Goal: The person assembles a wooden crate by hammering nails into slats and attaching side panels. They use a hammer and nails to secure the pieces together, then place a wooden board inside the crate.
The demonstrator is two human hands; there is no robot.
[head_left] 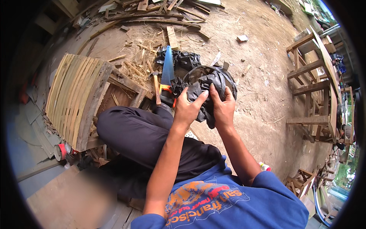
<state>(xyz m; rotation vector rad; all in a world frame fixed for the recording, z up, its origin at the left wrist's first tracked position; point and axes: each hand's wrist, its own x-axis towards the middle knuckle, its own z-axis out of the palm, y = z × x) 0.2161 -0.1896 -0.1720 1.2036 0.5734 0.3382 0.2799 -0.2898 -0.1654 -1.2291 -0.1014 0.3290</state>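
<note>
Both of my hands grip a crumpled black plastic bag (219, 76) above the dirt floor. My left hand (188, 108) pinches its near left part between thumb and fingers. At the right part of the bag, my right hand (223, 107) holds a fold, thumb and fingers closed on it. Loose plastic hangs between and below the hands. Just left of the bag lies a handsaw (167, 68) with a blue blade and an orange handle. A wooden-handled hammer (156, 87) rests beside the saw. More black plastic (187, 59) is bunched on the ground beyond my hands.
A slatted wooden piece (78, 99) stands at my left, near my bent knee. Straw and wood shavings (133, 70) lie beside it. Scrap planks (160, 21) are piled at the far side. A wooden frame (312, 84) stands at the right.
</note>
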